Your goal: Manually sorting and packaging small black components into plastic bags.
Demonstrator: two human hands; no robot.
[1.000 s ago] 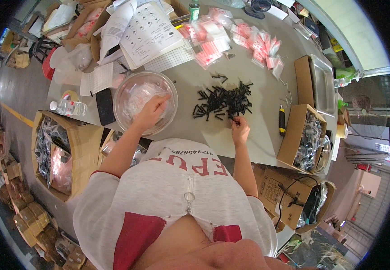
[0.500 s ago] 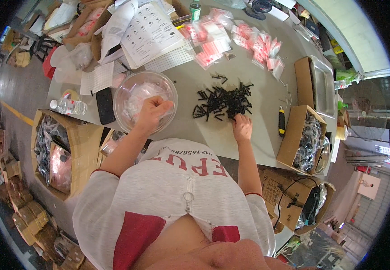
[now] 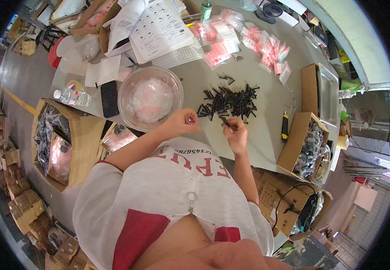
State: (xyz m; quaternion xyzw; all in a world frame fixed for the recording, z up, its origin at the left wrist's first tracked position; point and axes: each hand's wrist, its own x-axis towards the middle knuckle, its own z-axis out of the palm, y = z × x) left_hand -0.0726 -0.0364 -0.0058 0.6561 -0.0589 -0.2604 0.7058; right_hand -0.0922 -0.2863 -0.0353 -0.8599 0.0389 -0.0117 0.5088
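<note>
black screws (image 3: pixel 224 121) are pinched in the fingers of the right hand (image 3: pixel 237 136) just off the loose pile (image 3: pixel 231 102), while the left hand (image 3: pixel 179 123) has left the bowl (image 3: pixel 123 109), fingers closed on what looks like a clear bag (image 3: pixel 190 120), so bag and screws are now close together.

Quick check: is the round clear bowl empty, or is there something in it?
The bowl is not empty: crumpled clear plastic bags cover most of its bottom. Seen from above, their depth cannot be told.

Shirt (image 3: pixel 154 189): light heathered grey
Collar (image 3: pixel 141 236): deep red
Sleeves (image 3: pixel 93 191): short, red-trimmed
Zip (image 3: pixel 191 209): ring pull (image 3: pixel 192 192)
Lettering (image 3: pixel 198 164): large red, small dark
</note>
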